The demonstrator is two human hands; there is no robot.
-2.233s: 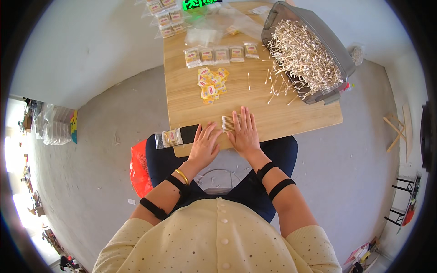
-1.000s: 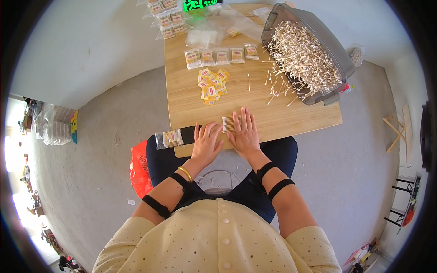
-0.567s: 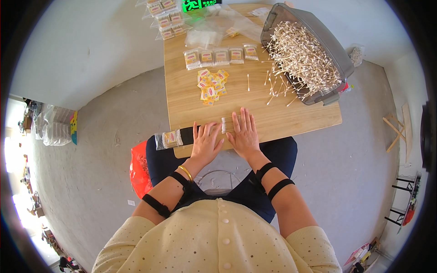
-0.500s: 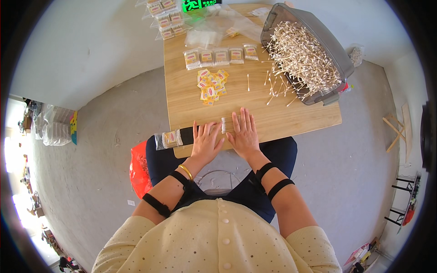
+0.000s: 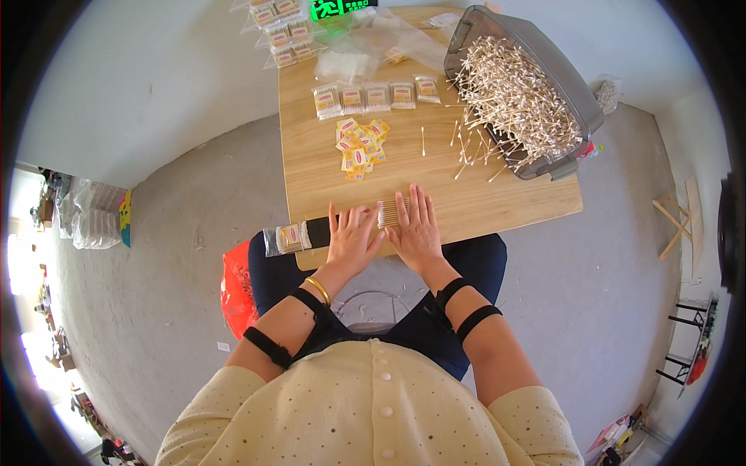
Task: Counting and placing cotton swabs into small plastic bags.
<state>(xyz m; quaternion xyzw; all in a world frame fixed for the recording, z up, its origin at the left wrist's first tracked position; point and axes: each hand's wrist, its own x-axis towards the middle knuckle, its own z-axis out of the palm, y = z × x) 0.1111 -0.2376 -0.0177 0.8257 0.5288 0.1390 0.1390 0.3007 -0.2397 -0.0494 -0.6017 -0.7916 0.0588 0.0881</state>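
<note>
A flat row of cotton swabs [image 5: 385, 213] lies side by side at the table's near edge, between my two hands. My right hand [image 5: 418, 237] rests flat over the right part of the row, fingers stretched out and hiding that end. Bent but apart, the fingers of my left hand [image 5: 351, 239] sit at the row's left end, over the end of a black strip [image 5: 319, 232]. A clear bag of swabs with a yellow label [image 5: 291, 237] lies at the strip's left. Whether my fingertips press on the swabs I cannot tell.
Beyond my hands lies a pile of yellow-and-white labels [image 5: 359, 147], with a row of filled swab packets [image 5: 377, 97] behind it. A grey bin [image 5: 587, 128] on its side spills loose swabs at the right. Clear plastic bags [image 5: 350, 62] and stacked packets [image 5: 289, 35] are farther back.
</note>
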